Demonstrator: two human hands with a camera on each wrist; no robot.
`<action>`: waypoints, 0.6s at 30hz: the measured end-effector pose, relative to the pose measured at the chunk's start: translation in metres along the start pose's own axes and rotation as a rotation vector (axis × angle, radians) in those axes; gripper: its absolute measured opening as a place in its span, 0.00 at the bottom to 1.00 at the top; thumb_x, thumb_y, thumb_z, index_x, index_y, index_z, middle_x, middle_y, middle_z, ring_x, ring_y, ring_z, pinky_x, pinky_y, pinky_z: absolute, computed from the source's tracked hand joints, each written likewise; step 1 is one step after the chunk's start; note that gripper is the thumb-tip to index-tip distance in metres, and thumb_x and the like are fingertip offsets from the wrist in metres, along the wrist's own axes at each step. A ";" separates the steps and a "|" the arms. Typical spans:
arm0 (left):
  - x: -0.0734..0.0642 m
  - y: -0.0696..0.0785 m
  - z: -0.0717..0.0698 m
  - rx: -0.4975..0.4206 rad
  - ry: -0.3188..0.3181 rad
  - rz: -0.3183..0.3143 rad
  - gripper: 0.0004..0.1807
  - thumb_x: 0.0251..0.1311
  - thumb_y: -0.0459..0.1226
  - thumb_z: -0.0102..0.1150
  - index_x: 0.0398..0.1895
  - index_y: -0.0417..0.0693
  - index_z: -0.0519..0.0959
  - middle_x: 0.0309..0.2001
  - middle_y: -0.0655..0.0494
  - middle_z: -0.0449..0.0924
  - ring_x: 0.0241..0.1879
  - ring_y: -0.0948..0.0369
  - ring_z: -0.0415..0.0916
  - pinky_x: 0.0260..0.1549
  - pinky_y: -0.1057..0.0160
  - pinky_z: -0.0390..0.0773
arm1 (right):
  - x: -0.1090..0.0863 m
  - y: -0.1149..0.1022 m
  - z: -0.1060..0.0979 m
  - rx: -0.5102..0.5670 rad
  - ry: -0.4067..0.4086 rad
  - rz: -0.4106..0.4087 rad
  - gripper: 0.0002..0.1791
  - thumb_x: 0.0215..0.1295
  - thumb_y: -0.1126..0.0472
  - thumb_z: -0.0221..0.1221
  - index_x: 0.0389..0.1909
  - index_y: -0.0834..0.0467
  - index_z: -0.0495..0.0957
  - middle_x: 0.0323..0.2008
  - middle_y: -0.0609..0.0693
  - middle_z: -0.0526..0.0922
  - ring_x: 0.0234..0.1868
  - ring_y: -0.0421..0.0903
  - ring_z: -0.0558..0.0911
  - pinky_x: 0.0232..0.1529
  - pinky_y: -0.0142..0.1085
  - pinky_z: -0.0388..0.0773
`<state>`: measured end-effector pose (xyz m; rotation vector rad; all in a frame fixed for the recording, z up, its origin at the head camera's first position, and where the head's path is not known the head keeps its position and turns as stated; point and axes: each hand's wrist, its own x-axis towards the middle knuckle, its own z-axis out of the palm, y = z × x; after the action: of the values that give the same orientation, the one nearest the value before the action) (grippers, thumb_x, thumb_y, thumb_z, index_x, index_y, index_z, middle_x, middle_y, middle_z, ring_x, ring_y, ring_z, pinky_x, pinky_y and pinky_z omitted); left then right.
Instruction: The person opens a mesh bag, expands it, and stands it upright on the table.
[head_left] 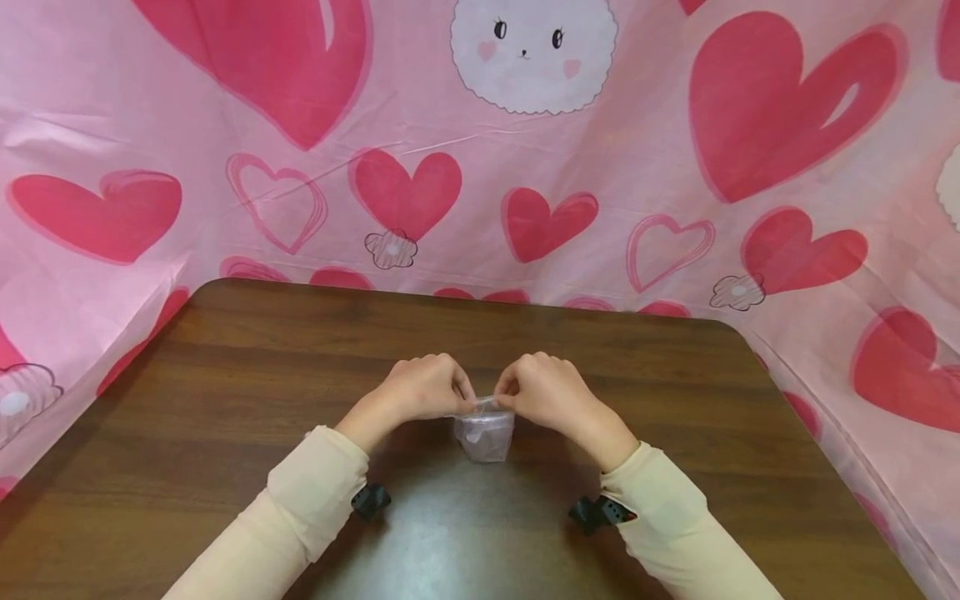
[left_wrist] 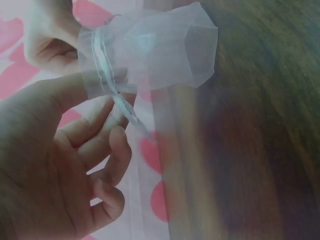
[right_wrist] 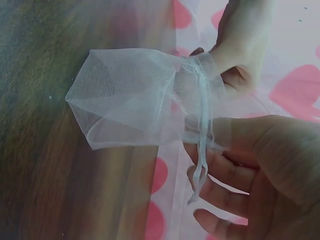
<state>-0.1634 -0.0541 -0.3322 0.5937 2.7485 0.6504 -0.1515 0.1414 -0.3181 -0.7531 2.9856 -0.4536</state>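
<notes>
A sheer white organza drawstring bag (head_left: pixel 485 439) hangs from both hands over the middle of the table. My left hand (head_left: pixel 431 387) pinches the left side of its mouth between thumb and index finger. The opposite side of the mouth is pinched by my right hand (head_left: pixel 546 390). In the right wrist view a pale ribbon drawstring (right_wrist: pixel 204 115) runs below the bag's top edge, and its looped end dangles beside the fingers. Through the see-through cloth (left_wrist: pixel 170 47) only folds and the bag's pointed corners show. The other fingers of both hands curl loosely away from the bag.
A dark brown wooden table (head_left: pixel 225 400) with rounded far corners lies under the hands. Behind it and at its sides hangs a pink cloth (head_left: pixel 480 167) printed with hearts. Black straps (head_left: pixel 371 502) sit at both wrists by the cream sleeves (head_left: pixel 300 500).
</notes>
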 end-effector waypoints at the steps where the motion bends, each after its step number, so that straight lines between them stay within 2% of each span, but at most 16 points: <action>1: 0.000 0.000 0.000 0.001 0.003 -0.004 0.02 0.54 0.47 0.69 0.27 0.65 0.87 0.21 0.70 0.79 0.26 0.64 0.74 0.32 0.57 0.73 | 0.000 0.001 0.000 0.003 -0.002 0.001 0.03 0.57 0.55 0.71 0.26 0.46 0.88 0.18 0.35 0.78 0.21 0.37 0.71 0.22 0.36 0.69; 12: -0.003 -0.006 0.001 -0.023 0.007 -0.008 0.03 0.52 0.44 0.70 0.28 0.67 0.87 0.19 0.69 0.78 0.24 0.65 0.74 0.32 0.57 0.72 | -0.004 0.013 0.001 0.040 -0.042 -0.013 0.02 0.57 0.55 0.70 0.28 0.48 0.88 0.19 0.35 0.76 0.23 0.36 0.73 0.26 0.37 0.71; 18: -0.004 -0.007 0.004 -0.029 0.009 -0.014 0.02 0.52 0.45 0.70 0.28 0.66 0.86 0.20 0.70 0.78 0.24 0.66 0.75 0.33 0.57 0.72 | -0.007 0.015 0.002 0.033 -0.038 -0.013 0.02 0.58 0.56 0.70 0.27 0.46 0.87 0.18 0.35 0.76 0.23 0.36 0.72 0.26 0.37 0.71</action>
<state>-0.1612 -0.0606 -0.3382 0.5666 2.7445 0.6903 -0.1517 0.1567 -0.3244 -0.7692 2.9320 -0.4824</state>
